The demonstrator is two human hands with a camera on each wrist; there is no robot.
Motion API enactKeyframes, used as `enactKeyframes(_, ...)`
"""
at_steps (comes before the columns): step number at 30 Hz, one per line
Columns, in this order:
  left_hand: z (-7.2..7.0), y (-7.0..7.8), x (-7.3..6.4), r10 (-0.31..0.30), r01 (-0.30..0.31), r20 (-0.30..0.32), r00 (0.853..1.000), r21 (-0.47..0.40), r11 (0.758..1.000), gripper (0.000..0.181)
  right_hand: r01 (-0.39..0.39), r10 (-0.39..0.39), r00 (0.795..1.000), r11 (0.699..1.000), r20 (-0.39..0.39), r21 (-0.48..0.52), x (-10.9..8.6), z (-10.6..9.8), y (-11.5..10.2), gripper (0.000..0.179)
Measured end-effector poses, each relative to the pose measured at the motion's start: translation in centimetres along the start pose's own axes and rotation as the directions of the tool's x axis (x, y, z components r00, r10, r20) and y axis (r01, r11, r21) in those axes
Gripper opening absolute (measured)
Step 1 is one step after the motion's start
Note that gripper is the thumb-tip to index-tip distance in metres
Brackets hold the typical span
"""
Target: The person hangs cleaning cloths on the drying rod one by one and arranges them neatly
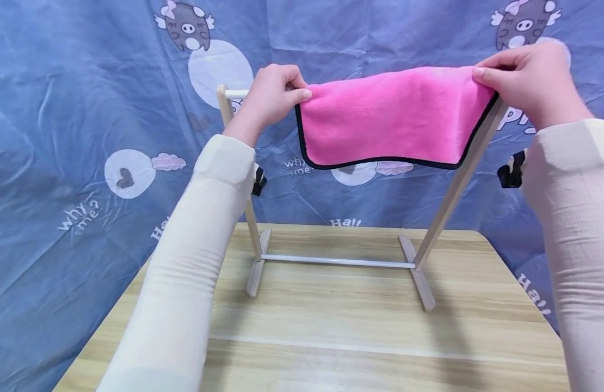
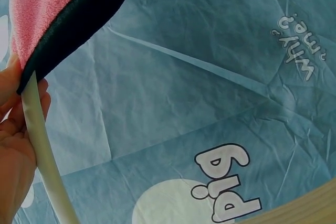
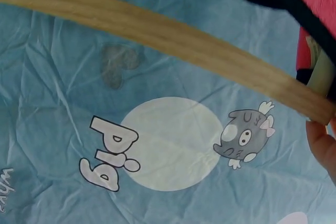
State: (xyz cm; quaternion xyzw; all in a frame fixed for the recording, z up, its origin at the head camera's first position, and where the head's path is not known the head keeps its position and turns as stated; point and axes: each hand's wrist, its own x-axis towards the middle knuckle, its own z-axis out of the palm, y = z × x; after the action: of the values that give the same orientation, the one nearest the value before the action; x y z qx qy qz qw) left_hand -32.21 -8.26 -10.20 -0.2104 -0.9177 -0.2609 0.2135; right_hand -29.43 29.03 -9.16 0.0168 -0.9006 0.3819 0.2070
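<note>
A pink towel [image 1: 385, 117] with black edging hangs over the top rail [image 1: 236, 94] of a wooden rack. At its upper left corner my left hand [image 1: 272, 95] pinches the cloth between thumb and fingers. My right hand [image 1: 537, 81] pinches the upper right corner, beside the top of the right post [image 1: 456, 190]. In the left wrist view, the fingers of the left hand [image 2: 16, 166] lie around the pale rail [image 2: 44, 145] where the towel [image 2: 47, 9] ends. The right wrist view shows only fingertips of the right hand [image 3: 321, 145] by the wooden post [image 3: 157, 30].
The rack's feet [image 1: 421, 288] stand on a light wood-grain table [image 1: 321, 326], joined by a white lower bar [image 1: 336, 261]. Behind hangs a blue curtain [image 1: 62, 141] printed with pigs and lettering. Black devices [image 1: 511, 170] sit at both wrists.
</note>
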Motion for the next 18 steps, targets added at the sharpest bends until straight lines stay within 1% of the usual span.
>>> enactKeyframes(2,0.0,-0.1,0.0,0.000,0.000,-0.003,1.000,-0.004,1.000,0.018,-0.027,0.026,0.999,0.999,-0.030,-0.040,0.1,0.1,-0.4,0.034)
enactKeyframes(3,0.0,-0.1,0.0,-0.001,0.001,-0.003,1.000,-0.006,1.000,0.018,-0.025,0.021,0.999,0.997,-0.050,-0.071,0.2,0.2,-0.6,0.037)
enactKeyframes(5,0.0,-0.1,0.0,-0.004,0.004,-0.004,1.000,-0.009,1.000,0.018,-0.013,0.002,0.997,0.991,-0.082,-0.135,0.5,0.3,-1.1,0.038)
enactKeyframes(7,0.0,-0.1,0.0,-0.009,0.009,-0.005,1.000,-0.009,1.000,0.018,-0.003,-0.022,0.994,0.975,-0.108,-0.220,0.7,0.4,-1.6,0.040)
enactKeyframes(9,0.0,-0.1,-0.1,-0.013,0.013,-0.003,1.000,-0.011,1.000,0.018,0.006,-0.045,0.990,0.961,-0.134,-0.277,1.0,0.6,-2.1,0.041)
enactKeyframes(12,0.1,-0.1,-0.1,-0.011,0.011,-0.001,1.000,-0.007,1.000,0.017,-0.014,-0.035,0.987,0.955,-0.157,-0.297,1.1,0.8,-2.6,0.041)
enactKeyframes(18,0.0,0.0,0.1,-0.006,0.006,0.010,1.000,0.004,1.000,0.018,0.007,-0.056,0.980,0.969,-0.191,-0.247,1.1,1.1,-3.0,0.037)
